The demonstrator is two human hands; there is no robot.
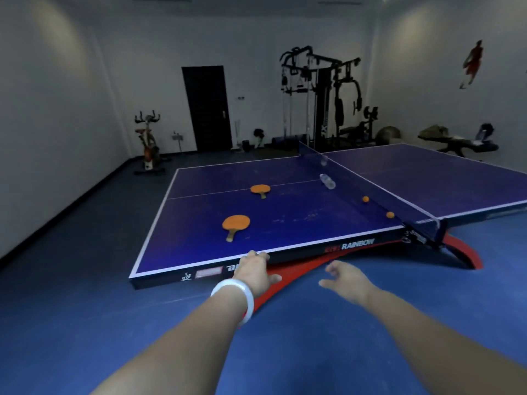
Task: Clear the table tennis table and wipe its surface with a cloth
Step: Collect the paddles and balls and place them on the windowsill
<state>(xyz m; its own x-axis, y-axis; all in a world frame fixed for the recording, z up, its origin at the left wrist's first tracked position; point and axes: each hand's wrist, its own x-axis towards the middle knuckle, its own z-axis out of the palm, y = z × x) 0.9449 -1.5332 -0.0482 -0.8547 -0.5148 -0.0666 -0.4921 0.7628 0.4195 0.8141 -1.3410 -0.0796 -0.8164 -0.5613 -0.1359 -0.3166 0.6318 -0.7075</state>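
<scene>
The blue desk [285,212] fills the middle of the view, its long near edge running from 7 o'clock up to 3 o'clock, with a dark net [370,192] crossing it at about 2 o'clock. Behind it, at 12 o'clock, a black multi-gym [322,98] stands against the far wall beside a dark door [206,108], and an exercise bike [148,141] sits at 10 o'clock. A low bench [459,142] with bags on it lies at 2 o'clock past the far half.

On the near half lie two orange paddles: the near paddle [235,223] just ahead of the hands at 11 o'clock from them, the far paddle [260,190] beyond it by the centre line. A clear bottle [328,181], possibly plastic though it is blurred, lies on its side against the net. Two orange balls, the far ball [365,199] and the near ball [390,215], rest close to the net at 2 o'clock.

The left hand [255,270], with a pale bangle [235,295] on its wrist, rests its fingertips on the near edge of the desk and holds nothing. The right hand [346,277] hangs in the air just short of the edge, fingers loosely spread and empty, well apart from the paddles and balls.
</scene>
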